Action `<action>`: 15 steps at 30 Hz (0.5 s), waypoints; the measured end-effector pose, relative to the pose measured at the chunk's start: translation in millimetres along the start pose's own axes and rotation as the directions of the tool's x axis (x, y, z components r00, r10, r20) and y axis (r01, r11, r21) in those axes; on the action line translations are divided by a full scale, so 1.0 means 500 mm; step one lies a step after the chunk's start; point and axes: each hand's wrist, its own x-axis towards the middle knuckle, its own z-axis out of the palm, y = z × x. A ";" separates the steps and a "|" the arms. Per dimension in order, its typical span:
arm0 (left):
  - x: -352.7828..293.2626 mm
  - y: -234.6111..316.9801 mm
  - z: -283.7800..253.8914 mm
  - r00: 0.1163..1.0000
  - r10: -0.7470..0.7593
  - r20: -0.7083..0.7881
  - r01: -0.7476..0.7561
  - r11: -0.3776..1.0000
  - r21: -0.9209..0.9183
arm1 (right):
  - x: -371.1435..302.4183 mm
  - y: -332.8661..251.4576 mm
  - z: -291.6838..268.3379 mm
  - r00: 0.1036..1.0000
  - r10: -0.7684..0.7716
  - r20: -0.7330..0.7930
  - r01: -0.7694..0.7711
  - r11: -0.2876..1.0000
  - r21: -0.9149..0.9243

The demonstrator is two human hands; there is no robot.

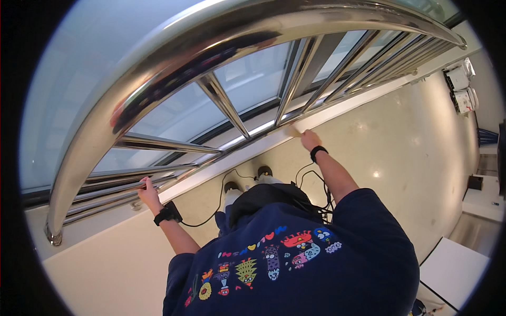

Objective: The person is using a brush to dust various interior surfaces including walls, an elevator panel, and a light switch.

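Note:
A polished metal railing (211, 45) curves across the view, with a thick top rail and several thin upright bars. At the left, my left hand (149, 195) is closed on one of the thin bars (126, 186) near the railing's lower part. My right hand (311, 140) is closed around a small tan thing (293, 131), smeared by motion, so its kind cannot be made out. That thing is close to the railing's bottom bar (263, 128), near the foot of an upright; whether it touches is unclear. Both wrists wear black bands.
Behind the bars stand glass panels (253, 68). A pale ledge (274, 139) runs under the railing. My shoes (264, 170) are on the beige floor (379, 152). Black cables (219, 203) hang by my body. White-and-black boxes (462, 89) and white cabinets (482, 197) stand at the right.

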 end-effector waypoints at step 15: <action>0.010 -0.004 0.013 0.999 -0.014 -0.041 0.014 1.000 -0.014 | -0.086 -0.041 0.020 0.905 -0.354 0.238 0.359 0.933 0.022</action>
